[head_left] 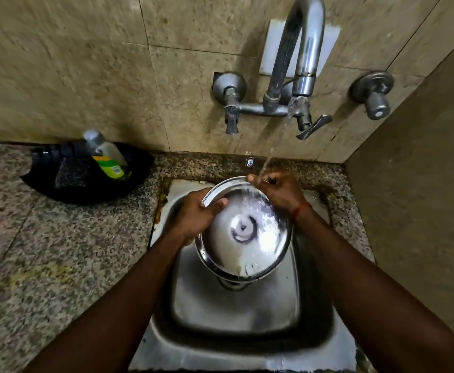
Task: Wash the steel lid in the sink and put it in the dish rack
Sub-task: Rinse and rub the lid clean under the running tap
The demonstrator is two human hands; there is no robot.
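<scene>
The round steel lid [247,232] is held tilted over the steel sink [236,313], its inner side with a small centre rivet facing me. My left hand [196,214] grips its left rim, thumb lying on the inside. My right hand [277,192] holds the far right rim, fingers curled over the edge. Water [271,152] runs from the wall tap [298,63] onto my right hand and spreads across the lid. The dish rack is out of view.
A black tray [85,176] on the granite counter [45,251] left of the sink holds a dish soap bottle [107,154] and a dark scrub pad [71,173]. Tiled walls close the back and right sides. A round valve knob [374,95] sticks out right of the tap.
</scene>
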